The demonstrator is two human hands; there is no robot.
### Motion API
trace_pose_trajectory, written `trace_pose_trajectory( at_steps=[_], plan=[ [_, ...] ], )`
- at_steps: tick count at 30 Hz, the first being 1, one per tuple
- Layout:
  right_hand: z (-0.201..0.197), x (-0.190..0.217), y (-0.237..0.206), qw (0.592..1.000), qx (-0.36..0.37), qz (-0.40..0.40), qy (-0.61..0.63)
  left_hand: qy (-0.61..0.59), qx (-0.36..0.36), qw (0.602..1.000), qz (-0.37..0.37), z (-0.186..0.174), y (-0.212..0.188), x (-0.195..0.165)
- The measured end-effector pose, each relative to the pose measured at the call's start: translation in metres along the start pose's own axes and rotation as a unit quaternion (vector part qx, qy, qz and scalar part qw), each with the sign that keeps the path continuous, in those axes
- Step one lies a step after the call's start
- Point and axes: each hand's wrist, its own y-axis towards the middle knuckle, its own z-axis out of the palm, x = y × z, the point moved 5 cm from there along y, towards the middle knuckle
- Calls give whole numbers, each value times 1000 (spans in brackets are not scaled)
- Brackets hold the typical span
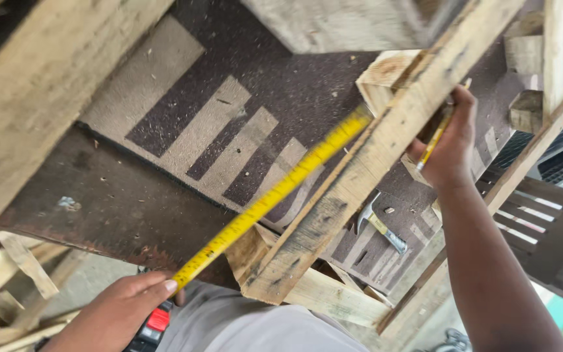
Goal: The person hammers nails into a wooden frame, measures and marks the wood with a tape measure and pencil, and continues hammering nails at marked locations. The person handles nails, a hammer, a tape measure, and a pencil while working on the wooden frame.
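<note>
A dark board (307, 91) dusted with sawdust carries a hammer (380, 225) and pale wooden planks (340, 195).

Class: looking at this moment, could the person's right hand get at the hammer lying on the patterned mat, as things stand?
Probably not straight away. The right hand grips a pencil against the wooden plank, and the hammer lies below, between planks. That gap looks open, but the hand is occupied.

I see soft, even daylight, bright without harsh glare, brightest at the far right. Shadows are faint, pooling under the near planks. The big plank (40, 85) near my lens is blurred; the tilted frame bends slightly at its edges.
</note>
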Motion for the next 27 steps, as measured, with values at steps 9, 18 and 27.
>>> trace_pose_trajectory(
  at_steps=[9, 18, 27],
  plan=[
    [-10, 27, -13, 947, -55, -143, -281, 320, -370, 872, 26, -21, -48, -78],
    [-28, 28, -30, 946, -72, -148, -278, 439, -480, 742, 161, -41, -45, -136],
    [-48, 39, -149, 955, -140, -151, -213, 470, -425, 745, 209, -23, -50, -147]
  ],
)
